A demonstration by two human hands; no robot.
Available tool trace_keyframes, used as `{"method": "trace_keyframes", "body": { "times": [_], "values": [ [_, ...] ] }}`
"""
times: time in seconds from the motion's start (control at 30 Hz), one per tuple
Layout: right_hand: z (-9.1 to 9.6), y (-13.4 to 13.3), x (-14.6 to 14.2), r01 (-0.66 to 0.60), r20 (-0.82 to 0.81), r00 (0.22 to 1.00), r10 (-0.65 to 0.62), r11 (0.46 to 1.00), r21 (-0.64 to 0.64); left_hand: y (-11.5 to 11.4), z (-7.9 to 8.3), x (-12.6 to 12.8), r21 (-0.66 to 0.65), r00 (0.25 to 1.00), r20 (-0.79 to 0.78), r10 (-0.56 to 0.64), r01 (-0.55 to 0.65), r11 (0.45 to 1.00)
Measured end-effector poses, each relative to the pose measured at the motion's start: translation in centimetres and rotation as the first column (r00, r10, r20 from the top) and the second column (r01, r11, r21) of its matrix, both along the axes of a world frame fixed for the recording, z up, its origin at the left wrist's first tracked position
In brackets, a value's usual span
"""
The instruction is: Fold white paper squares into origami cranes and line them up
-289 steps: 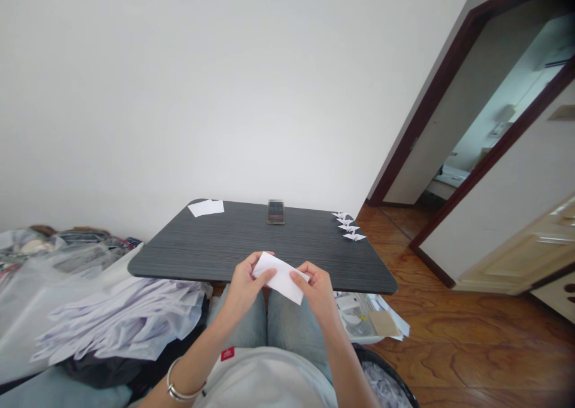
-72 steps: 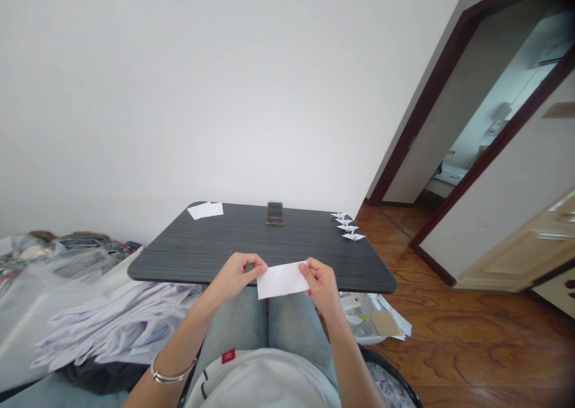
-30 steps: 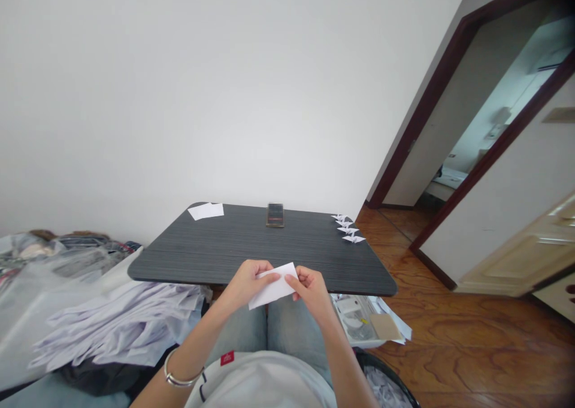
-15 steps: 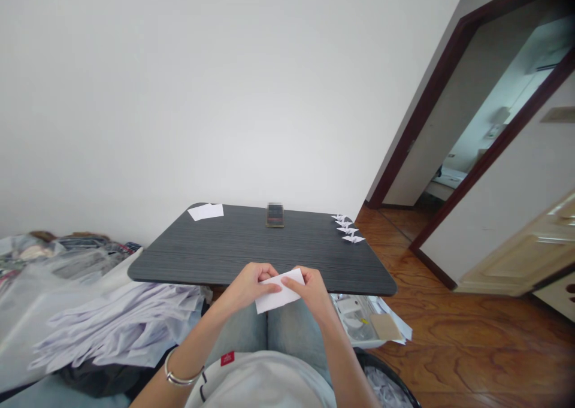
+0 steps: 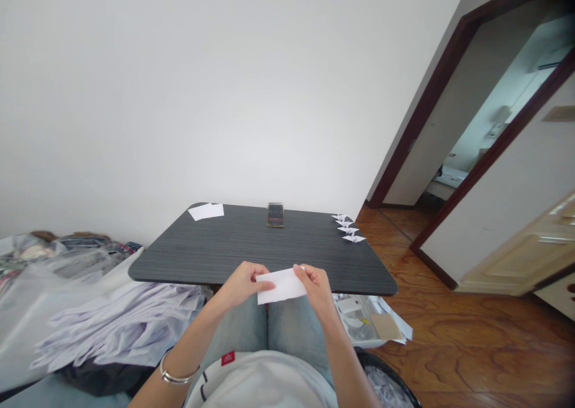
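The white wall [image 5: 287,96] rose behind a dark wood-grain table [image 5: 251,246], and you sat at its near edge with your knees in light jeans [image 5: 238,336] beneath. Your left hand [image 5: 242,287] had its fingers curled, pinching one end of a strip of white paper [image 5: 281,287]; your right hand [image 5: 317,291] pinched the other end, so the strip lay level between them, just over the table's near edge, apparently gripped that way to keep it flat. A phone [image 5: 275,214] stood at the far edge, with a loose white sheet [image 5: 205,211] to its left, and small paper cranes [image 5: 348,228] lined the right edge, seemingly kept clear of your hands.
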State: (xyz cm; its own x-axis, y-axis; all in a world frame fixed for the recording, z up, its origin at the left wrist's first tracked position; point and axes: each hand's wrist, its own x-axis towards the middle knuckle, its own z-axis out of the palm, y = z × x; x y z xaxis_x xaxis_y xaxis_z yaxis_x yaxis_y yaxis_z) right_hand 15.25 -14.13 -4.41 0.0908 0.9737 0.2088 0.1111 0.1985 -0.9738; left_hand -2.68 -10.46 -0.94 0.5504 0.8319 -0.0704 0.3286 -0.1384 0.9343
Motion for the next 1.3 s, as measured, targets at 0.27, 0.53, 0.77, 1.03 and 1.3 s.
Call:
{"method": "trace_keyframes", "body": {
  "times": [0.27,0.53,0.77,1.03,1.3],
  "values": [
    [-0.1,-0.1,-0.1,0.007,-0.019,1.000,-0.007,1.000,0.024,0.0,0.0,-0.1,-0.056,0.999,0.046,-0.002,0.004,0.998],
    [0.3,0.0,0.1,-0.013,-0.071,0.997,0.012,1.000,-0.013,0.1,-0.2,0.0,-0.094,0.997,0.080,-0.014,0.022,0.995],
    [1.1,-0.3,-0.3,0.008,0.032,0.999,-0.006,0.998,-0.066,0.1,-0.7,0.3,-0.031,0.999,0.025,-0.030,0.031,0.999],
    [-0.4,0.2,0.8,-0.048,-0.046,0.998,0.044,0.995,-0.092,0.2,-0.7,-0.3,-0.101,0.996,0.090,-0.025,0.034,0.994],
    [-0.4,0.4,1.4,-0.070,-0.037,0.997,0.067,0.994,-0.081,0.5,-0.6,-0.4,-0.097,0.994,0.107,-0.018,0.029,0.995]
  ]
}}
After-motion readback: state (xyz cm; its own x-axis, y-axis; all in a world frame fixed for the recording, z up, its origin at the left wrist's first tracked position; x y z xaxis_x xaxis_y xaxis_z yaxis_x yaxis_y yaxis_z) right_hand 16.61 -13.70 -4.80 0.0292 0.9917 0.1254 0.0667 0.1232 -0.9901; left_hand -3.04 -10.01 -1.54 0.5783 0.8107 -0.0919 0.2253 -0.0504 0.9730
